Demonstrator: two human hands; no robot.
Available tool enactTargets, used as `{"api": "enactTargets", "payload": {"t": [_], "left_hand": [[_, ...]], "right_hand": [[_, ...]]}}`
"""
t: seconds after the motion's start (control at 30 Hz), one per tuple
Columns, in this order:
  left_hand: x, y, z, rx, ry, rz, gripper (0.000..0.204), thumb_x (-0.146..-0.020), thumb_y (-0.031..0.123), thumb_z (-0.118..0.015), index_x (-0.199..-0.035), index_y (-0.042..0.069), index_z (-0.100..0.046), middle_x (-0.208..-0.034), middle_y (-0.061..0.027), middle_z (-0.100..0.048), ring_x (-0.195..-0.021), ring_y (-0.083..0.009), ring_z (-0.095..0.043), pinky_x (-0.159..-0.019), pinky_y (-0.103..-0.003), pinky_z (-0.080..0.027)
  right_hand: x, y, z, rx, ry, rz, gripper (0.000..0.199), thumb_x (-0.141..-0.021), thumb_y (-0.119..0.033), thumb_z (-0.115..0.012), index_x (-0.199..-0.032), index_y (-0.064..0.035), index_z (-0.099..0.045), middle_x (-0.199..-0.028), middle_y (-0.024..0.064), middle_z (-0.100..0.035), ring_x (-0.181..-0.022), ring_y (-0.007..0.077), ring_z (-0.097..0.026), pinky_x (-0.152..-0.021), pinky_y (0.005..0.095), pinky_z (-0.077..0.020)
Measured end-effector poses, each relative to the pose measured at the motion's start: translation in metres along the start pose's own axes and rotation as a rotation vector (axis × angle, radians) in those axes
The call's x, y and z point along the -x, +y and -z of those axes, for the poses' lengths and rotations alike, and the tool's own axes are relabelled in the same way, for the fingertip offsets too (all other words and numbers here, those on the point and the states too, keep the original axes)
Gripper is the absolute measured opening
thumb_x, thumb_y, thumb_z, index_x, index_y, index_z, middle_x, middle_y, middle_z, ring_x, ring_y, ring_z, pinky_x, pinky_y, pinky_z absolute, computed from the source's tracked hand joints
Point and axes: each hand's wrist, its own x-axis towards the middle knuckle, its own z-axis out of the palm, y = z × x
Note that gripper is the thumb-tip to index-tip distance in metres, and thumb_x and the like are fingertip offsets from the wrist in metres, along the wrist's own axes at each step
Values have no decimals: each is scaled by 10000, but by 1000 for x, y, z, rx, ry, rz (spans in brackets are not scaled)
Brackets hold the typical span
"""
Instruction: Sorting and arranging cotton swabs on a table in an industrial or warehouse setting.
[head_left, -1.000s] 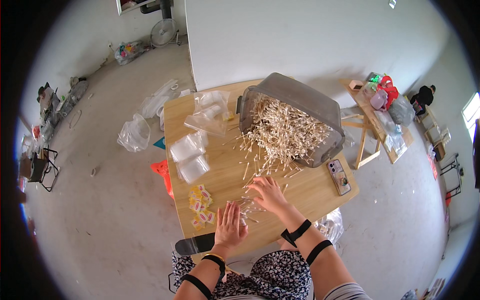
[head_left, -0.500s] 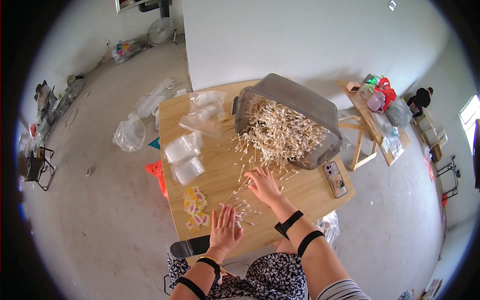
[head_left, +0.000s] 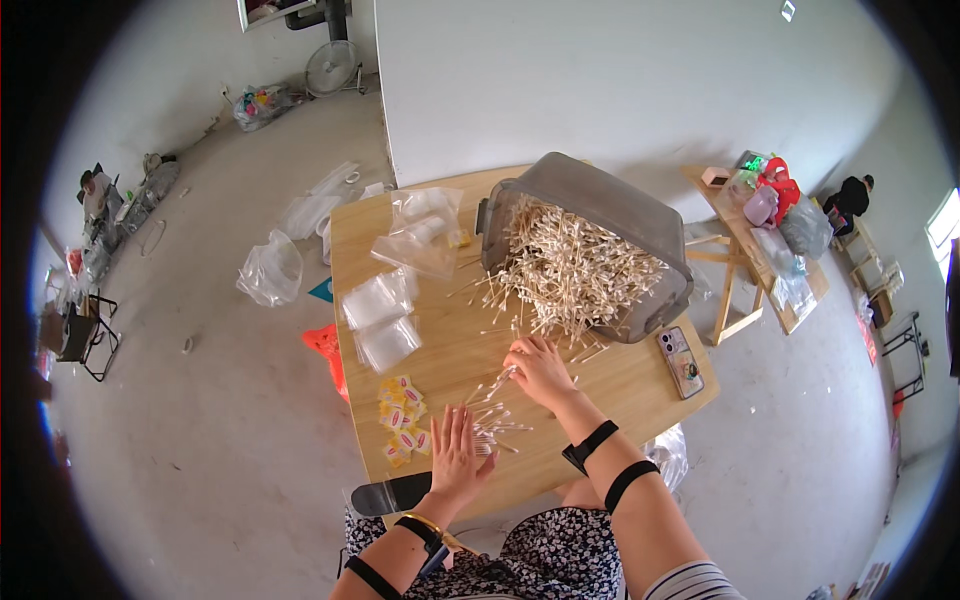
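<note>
My left hand (head_left: pixel 458 462) lies flat near the front of the wooden table, fingers stretched forward, its thumb side against a small loose pile of cotton swabs (head_left: pixel 503 425). Farther right, my right hand (head_left: pixel 542 372) has its fingers curled down and pinched on a few cotton swabs (head_left: pixel 509 373), between that pile and the bin. A grey plastic bin (head_left: pixel 612 192) is tipped on its side, its mouth facing me. A big heap of cotton swabs (head_left: pixel 580 270) fills it and spills onto the tabletop.
Small yellow-and-white packets (head_left: pixel 402 415) lie left of my left hand. Clear plastic bags (head_left: pixel 388 342) are farther back. A phone (head_left: pixel 680 362) sits at the right edge, and a dark flat object (head_left: pixel 385 496) at the front left. A side table (head_left: pixel 790 310) holds bags.
My right hand has closed its fingers on a few swabs near the bin's spill. My left hand stays beside the small pile. The whole view has shifted slightly.
</note>
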Motion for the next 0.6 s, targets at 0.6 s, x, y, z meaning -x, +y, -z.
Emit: {"api": "enactTargets", "payload": {"t": [0.6], "left_hand": [[-22, -9, -14, -5, 98, -111, 892, -820, 419, -725, -1497, -5, -327, -1497, -196, -404, -1444, -371, -322, -1212, -596, -157]], "right_hand": [[20, -40, -38, -87, 96, -4, 63, -820, -160, -714, -846, -123, -670, -964, 27, -613, -994, 279, -573, -884, 425, -456]]}}
